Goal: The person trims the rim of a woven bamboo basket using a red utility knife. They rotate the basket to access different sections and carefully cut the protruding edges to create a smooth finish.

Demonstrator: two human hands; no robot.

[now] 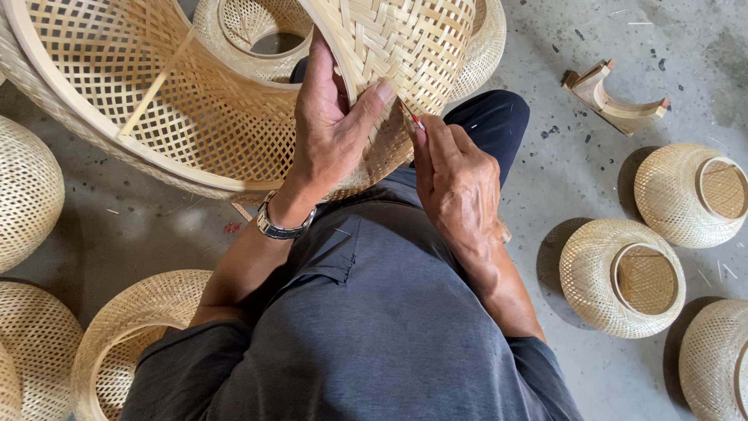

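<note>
Head view looks straight down on a large woven bamboo shade, tilted on its side over the person's lap, its open mouth turned toward the camera so the lattice inside and a thin cross strut show. The left hand has its grip clamped on the shade's rim: the thumb presses on the tight weave outside, while the fingers go inside behind the rim. A metal wristwatch sits on that wrist. The right hand is just beside it, fingers drawn together around a small tool with a red tip, whose point touches the weave near the rim; the rest of the tool is hidden in the fist. Below the hands lie the person's grey shirt and dark trousers.

Another woven piece with a round opening lies behind the shade. On the concrete floor to the right stand three small dome-shaped baskets: one at the far right, one nearer and one cut by the lower corner. A curved wooden block lies apart, above them. To the left are more baskets, one at the edge, one at the lower left corner and an open one by the left elbow.
</note>
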